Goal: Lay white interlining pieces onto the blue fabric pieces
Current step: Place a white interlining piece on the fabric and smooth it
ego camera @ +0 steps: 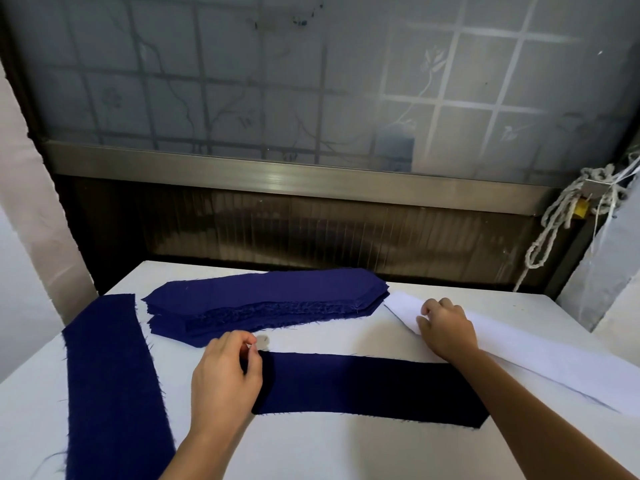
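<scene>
I see the fabric stack (266, 299) behind the middle strip (367, 386) — the side strip (110, 375) lies left. Right lies the interlining (554, 358).

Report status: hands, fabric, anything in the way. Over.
Left hand pinches blue strip at its end. Right hand grips interlining end, not yet laid on the strip. Nothing on the strip; blue stack sits behind it.

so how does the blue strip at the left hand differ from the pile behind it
The blue strip is one flat layer; the blue pile is many stacked. The strip lies nearer, the pile farther back. The left hand pinches the strip; nothing touches the pile. Both are dark blue, frayed.
</scene>
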The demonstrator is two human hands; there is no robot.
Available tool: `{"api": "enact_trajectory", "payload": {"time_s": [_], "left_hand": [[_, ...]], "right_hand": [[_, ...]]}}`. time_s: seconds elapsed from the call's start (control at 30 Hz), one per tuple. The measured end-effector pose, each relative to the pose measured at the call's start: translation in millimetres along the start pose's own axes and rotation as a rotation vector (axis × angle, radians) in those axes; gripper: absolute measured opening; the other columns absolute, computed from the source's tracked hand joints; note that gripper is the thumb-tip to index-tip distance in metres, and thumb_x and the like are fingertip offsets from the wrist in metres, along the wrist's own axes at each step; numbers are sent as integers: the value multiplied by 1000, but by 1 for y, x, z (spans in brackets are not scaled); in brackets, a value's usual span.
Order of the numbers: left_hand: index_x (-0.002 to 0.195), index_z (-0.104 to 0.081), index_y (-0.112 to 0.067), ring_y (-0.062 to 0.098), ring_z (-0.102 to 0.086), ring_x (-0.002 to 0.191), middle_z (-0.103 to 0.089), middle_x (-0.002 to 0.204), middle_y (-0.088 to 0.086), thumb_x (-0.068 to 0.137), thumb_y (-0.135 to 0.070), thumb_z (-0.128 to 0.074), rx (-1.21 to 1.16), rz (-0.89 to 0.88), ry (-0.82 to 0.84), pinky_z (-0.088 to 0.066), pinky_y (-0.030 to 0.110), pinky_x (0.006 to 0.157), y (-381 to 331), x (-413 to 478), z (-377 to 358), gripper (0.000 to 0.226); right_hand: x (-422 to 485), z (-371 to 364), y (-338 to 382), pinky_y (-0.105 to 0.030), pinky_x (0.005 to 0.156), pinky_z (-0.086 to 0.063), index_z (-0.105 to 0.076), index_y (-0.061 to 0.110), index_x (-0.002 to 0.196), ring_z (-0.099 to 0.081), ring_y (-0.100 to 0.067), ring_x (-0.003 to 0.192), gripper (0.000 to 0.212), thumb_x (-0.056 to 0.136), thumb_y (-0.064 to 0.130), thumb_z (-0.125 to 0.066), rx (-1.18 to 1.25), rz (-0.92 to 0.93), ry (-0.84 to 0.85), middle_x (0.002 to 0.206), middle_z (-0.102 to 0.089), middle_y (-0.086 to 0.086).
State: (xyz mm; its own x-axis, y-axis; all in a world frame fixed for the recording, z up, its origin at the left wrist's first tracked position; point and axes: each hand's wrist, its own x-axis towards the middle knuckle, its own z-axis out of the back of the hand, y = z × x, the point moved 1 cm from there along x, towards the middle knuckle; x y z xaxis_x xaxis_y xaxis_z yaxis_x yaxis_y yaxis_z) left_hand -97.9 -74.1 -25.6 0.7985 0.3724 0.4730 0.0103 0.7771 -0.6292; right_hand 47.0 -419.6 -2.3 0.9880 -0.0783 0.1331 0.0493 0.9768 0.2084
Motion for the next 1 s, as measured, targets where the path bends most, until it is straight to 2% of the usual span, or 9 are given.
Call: {"api": "enact_trajectory", "payload": {"time_s": [0.07, 0.17, 0.37, 0.47, 0.57, 0.63, 0.77, 0.87, 1.0], "left_hand": [[93, -63, -24, 11, -54, 80, -59, 83, -16, 90, -14, -64, -12, 7, 1, -46, 30, 63, 0, 0, -1, 11], [93, -62, -26, 9, -54, 80, -57, 82, -18, 90, -14, -64, -20, 10, 8, -45, 29, 63, 1, 0, -1, 12], [92, -60, -29, 6, -53, 79, -58, 82, -19, 91, -15, -63, -31, 18, 23, -43, 27, 63, 3, 1, -3, 14], [92, -60, -28, 5, -53, 77, -57, 80, -18, 91, -15, -63, -21, 5, 30, -41, 25, 62, 2, 1, -3, 14], [92, -61, -28, 6, -52, 76, -57, 81, -18, 91, -16, -64, -4, -13, 41, -39, 24, 62, 1, 0, -3, 12], [92, -61, -27, 6, -52, 75, -56, 80, -17, 91, -16, -64, 5, -36, 47, -40, 23, 61, 0, -1, -2, 11], [92, -62, -24, 7, -53, 69, -56, 77, -15, 91, -17, -65, 15, -67, 50, -43, 26, 59, -2, -2, -1, 8], [95, -61, -26, 5, -53, 68, -55, 77, -17, 93, -19, -62, 25, -68, 79, -40, 23, 57, -2, -2, -1, 7], [98, -59, -29, 2, -54, 69, -56, 77, -18, 99, -30, -54, 27, -103, 141, -37, 19, 57, -4, -3, -1, 6]], "right_hand": [[0, 0, 0, -34, 81, -42, -53, 21, 102, -45, -23, 97, 14, 98, 31, -44, -5, 5, -33, 110, -53, -4], [0, 0, -1, -34, 76, -43, -52, 18, 92, -42, -24, 89, 15, 98, 23, -39, 41, -12, -62, 102, -52, -7], [2, 2, -6, -31, 71, -44, -56, 15, 86, -53, -28, 87, 17, 95, 15, -42, 273, -108, -66, 91, -57, -9], [2, 6, -13, -36, 77, -50, -62, 11, 88, -57, -27, 86, 19, 94, 13, -44, 487, -199, -63, 88, -62, -9], [-5, 9, -18, -44, 84, -55, -64, 14, 85, -58, -25, 85, 17, 93, 15, -49, 677, -245, -173, 88, -63, -6], [-13, 11, -19, -43, 84, -54, -63, 17, 86, -57, -21, 85, 13, 93, 18, -52, 697, -243, -276, 93, -63, -6], [-37, 14, -6, -42, 83, -52, -62, 20, 83, -54, -16, 88, 11, 90, 14, -57, 633, -125, -483, 93, -59, 2], [-64, 17, 17, -40, 78, -48, -59, 21, 78, -51, -13, 84, 16, 87, 8, -59, 519, 22, -616, 88, -58, 6], [-101, 17, 56, -35, 77, -42, -57, 22, 80, -50, -14, 83, 18, 85, 5, -61, 482, 247, -635, 87, -57, 7]]}}
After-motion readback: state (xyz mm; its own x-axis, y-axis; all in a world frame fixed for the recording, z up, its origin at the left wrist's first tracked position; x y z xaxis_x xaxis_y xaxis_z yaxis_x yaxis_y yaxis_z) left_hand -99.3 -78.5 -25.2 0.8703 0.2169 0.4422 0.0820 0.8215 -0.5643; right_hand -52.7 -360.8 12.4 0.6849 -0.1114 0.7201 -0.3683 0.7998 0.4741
